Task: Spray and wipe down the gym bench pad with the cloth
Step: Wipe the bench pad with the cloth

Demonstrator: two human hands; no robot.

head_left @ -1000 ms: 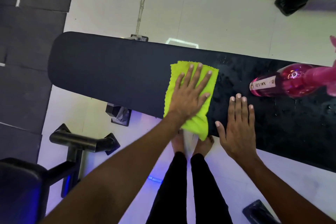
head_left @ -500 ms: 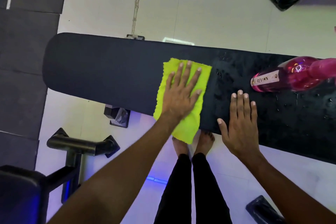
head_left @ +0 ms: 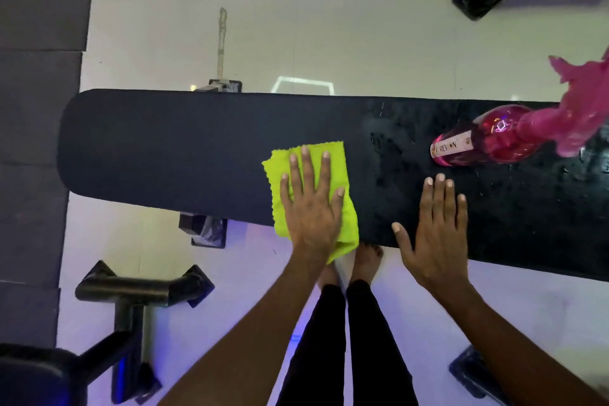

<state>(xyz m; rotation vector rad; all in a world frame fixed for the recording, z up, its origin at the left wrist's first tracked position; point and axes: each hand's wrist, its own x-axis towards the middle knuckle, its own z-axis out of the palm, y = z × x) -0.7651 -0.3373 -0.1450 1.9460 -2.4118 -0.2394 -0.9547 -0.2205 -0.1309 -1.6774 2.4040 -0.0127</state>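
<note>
The left hand [head_left: 309, 211] is pressing flat, fingers spread straight, on the yellow-green cloth [head_left: 311, 188] at mid-frame, pinning it to the black pad [head_left: 171, 152]; the cloth's lower edge is hanging over the pad's near side. The right hand [head_left: 435, 227] is lying open and flat on the pad just right of the cloth, holding nothing. A pink spray bottle [head_left: 487, 140] is lying at upper right on the wet, beaded part of the pad, beyond the right fingertips [head_left: 440, 177].
</note>
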